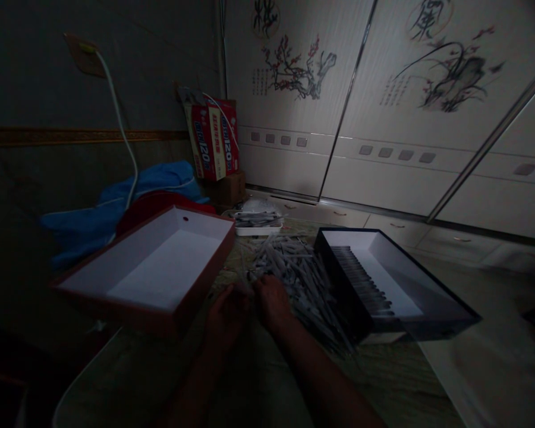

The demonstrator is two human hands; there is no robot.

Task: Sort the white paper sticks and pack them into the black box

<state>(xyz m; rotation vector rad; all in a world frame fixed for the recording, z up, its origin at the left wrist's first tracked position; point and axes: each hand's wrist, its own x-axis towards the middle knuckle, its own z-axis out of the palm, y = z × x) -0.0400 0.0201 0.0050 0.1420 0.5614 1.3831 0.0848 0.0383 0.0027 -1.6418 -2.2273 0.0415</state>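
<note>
The scene is very dim. My left hand (226, 315) and my right hand (271, 302) meet at the near edge of a heap of thin grey-white sticks (301, 273) on the table. Fingers of both hands are curled together at the heap's edge; what they grip is too dark to tell. Right of the heap stands a dark box (428, 321) with a white inside, where a row of dark sticks (361, 279) lies side by side. To the left sits a red-walled box (185, 303) with an empty white inside.
A small white tray (258, 229) with more sticks lies behind the heap. Red cartons (214, 139) stand on a brown box in the corner. Blue cloth (116, 208) and a white cable (120, 125) are at the left. Painted sliding doors (383, 119) fill the back.
</note>
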